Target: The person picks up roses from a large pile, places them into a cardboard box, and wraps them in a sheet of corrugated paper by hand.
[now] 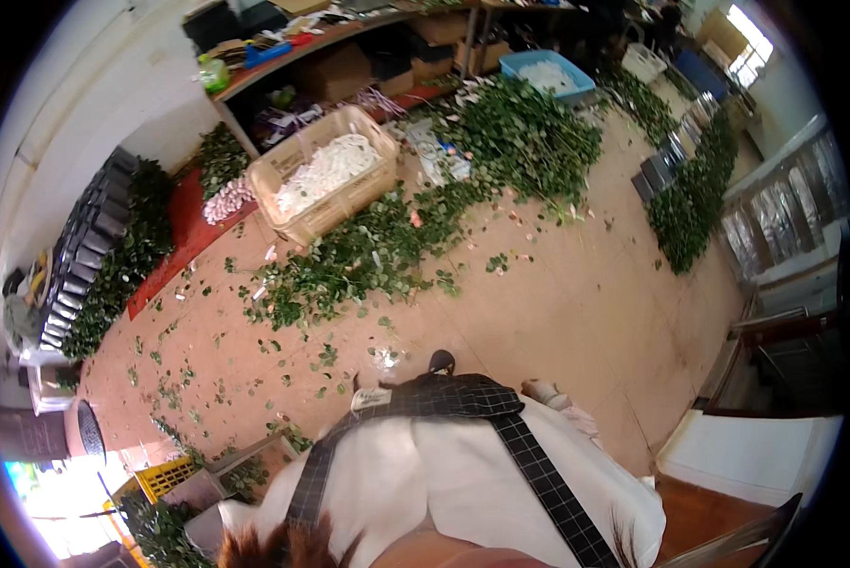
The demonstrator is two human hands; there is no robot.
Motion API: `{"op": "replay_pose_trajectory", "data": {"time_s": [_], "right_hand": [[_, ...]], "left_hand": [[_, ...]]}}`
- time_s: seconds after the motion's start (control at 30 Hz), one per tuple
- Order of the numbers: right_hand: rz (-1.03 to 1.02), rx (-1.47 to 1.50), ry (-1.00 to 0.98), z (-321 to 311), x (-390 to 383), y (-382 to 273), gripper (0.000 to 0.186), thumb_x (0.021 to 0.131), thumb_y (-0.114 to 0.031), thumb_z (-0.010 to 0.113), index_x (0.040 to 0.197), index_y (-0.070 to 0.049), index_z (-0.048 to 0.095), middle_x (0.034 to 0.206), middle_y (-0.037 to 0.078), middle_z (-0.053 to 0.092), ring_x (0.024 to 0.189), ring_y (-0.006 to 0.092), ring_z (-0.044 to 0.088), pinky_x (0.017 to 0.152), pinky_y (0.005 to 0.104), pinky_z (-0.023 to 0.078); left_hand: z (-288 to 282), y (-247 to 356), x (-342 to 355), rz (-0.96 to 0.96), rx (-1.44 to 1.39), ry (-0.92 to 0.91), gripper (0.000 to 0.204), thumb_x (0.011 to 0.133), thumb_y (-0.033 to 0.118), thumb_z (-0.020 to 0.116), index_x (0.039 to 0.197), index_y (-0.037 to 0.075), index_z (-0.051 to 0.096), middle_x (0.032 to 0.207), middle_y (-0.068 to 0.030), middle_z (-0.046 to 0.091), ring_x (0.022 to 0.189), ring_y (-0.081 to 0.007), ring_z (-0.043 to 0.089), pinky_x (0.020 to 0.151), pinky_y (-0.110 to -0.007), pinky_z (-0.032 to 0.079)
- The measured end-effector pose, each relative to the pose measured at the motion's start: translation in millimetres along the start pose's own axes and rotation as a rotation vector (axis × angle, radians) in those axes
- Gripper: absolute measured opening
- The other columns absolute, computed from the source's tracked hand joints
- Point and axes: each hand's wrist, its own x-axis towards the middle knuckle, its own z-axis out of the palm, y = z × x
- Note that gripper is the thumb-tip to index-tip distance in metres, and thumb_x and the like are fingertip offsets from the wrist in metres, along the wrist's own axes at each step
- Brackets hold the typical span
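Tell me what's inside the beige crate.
The beige crate holds a heap of white pieces, too small to identify. The heap covers the crate's bottom, so anything underneath it cannot be seen.

The plastic crate [344,201] stands on the floor [538,284] before the bench [278,68], with a heap of small pieces [328,172] inside it. Just left of the crate, a flower bundle [228,201] lies on the mat [186,237]; farther left, a row of bins [98,235] lines the wall [65,128]. Leafy stems [368,260] spread along the crate's front and on to its right — there a larger leafy pile [524,142] lies, a plastic sheet [436,156] between it and the crate. The tub [590,83] sits beyond that pile. Behind the crate, cardboard boxes [335,78] sit under the bench; behind-left, a bottle [214,74] stands on it. Well to the crate's right — another bank of foliage [695,204].
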Motion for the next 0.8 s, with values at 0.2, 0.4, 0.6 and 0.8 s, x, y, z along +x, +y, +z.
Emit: {"op": "replay_pose_trajectory", "data": {"time_s": [0.2,0.4,0.6,0.8], "right_hand": [[0.139,0.643,0.245,-62.4,36.7,39.7,0.019,0.083,-0.024,0.054,0.088,-0.007,0.061,0.065,0.000,0.056,0.051,0.0125,0.050,0.045,0.0274,0.040],[0.225,0.630,0.054,-88.5,86.2,35.5,0.022,0.083,-0.025,0.051,0.086,-0.006,0.060,0.066,0.003,0.057,0.052,0.0141,0.051,0.046,0.0288,0.040],[0.189,0.713,0.209,-158.1,103.3,2.8,0.022,0.083,-0.026,0.051,0.086,-0.006,0.060,0.066,0.003,0.057,0.053,0.0143,0.051,0.046,0.0290,0.040],[0.193,0.714,0.172,-220.9,158.0,-22.3,0.023,0.083,-0.026,0.050,0.085,-0.005,0.060,0.066,0.004,0.057,0.053,0.0145,0.051,0.046,0.0293,0.040]], "left_hand": [[-10.5,201.8,102.7,0.250,-0.078,-0.117,0.029,0.081,0.026,0.061,0.100,0.005,0.066,0.093,-0.0106,0.068,0.082,-0.0168,0.063,0.075,-0.029,0.048],[-20.1,281.9,199.0,0.279,0.140,-0.211,0.028,0.080,0.025,0.061,0.098,0.005,0.066,0.089,-0.0128,0.067,0.081,-0.0195,0.063,0.075,-0.030,0.048],[-49.8,463.6,252.4,0.258,0.273,-0.202,0.035,0.082,0.033,0.054,0.101,0.005,0.064,0.090,-0.0139,0.066,0.080,-0.0257,0.063,0.073,-0.036,0.048],[-64.0,647.1,285.5,0.433,0.086,-0.086,0.032,0.080,0.028,0.058,0.103,0.006,0.062,0.090,-0.0120,0.066,0.083,-0.0203,0.063,0.075,-0.030,0.047]]}}
